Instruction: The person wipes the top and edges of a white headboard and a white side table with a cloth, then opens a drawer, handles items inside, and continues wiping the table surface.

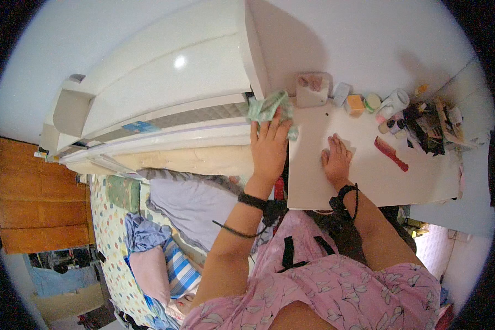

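My left hand (269, 150) stretches forward with its fingers on a crumpled green-and-white patterned cloth (274, 106). The cloth lies against the end of the white headboard (165, 62), beside the left edge of the white desk (313, 181). Part of the cloth is hidden under my fingers. Flat on the desk rests my right hand (337, 161), holding nothing, fingers a little apart. To its right lies a red comb (391, 153). Both wrists wear black straps with a loose cord.
Along the wall stand a square mirror (312, 91), an orange box (355, 105), a green-lidded jar (372, 102) and a white bottle (396, 101). Several small items crowd the desk's right end around a rack (449, 119). A bed with a grey quilt (189, 202) and pillows (150, 272) lies left.
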`<state>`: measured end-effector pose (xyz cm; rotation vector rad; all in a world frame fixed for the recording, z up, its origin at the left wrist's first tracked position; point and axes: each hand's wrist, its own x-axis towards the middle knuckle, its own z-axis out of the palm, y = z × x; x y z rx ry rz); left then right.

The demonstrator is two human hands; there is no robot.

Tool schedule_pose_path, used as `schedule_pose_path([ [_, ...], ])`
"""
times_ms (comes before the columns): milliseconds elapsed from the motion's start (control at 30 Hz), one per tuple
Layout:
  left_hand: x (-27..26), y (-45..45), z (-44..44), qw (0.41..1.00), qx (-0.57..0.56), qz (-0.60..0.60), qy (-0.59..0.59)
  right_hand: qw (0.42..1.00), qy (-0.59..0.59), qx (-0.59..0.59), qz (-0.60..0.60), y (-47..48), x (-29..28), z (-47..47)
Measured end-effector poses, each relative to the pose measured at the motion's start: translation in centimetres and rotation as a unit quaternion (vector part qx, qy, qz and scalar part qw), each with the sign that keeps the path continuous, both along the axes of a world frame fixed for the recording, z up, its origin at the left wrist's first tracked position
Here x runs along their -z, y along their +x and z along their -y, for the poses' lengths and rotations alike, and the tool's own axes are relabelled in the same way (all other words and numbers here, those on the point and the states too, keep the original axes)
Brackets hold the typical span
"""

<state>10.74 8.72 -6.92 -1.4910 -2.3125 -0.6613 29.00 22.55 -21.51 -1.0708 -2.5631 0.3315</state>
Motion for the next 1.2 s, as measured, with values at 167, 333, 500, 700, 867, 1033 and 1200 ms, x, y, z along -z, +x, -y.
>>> schedule_pose_path([
  [167, -1.2, 3.0, 3.1, 0.989, 0.055, 0.138, -0.004, 1.0, -0.007, 0.008, 0.018, -0.3, -0.6, 0.3],
  [333, -5.0, 4.2, 5.4, 0.814, -0.047, 0.482, 0.321, 0.999, 0.011, 0.007, 0.037, 0.1, 0.2, 0.1],
  [500, -10.9, 2.5, 4.6, 0.683, -0.045, 0.446, 0.576, 0.998, 0.029, 0.008, 0.057, -0.4, 0.0, 0.1],
  [700, -14.4, -1.5, 0.2, 0.862, 0.074, 0.223, 0.448, 0.999, 0.029, 0.0, 0.018, 0.0, 0.2, 0.0],
  [867, -13.8, -3.1, -2.1, 0.939, 0.121, 0.115, 0.301, 0.999, 0.019, 0.006, 0.033, -0.3, -0.3, 0.2],
  [1033, -12.5, -2.9, -2.3, 0.968, 0.021, 0.026, 0.247, 0.999, 0.034, -0.008, 0.015, 0.3, 0.4, -0.1],
  [1200, -10.8, -2.5, -3.0, 0.974, -0.033, -0.04, 0.221, 1.0, 0.022, -0.007, 0.018, 0.1, 0.2, 0.0],
])
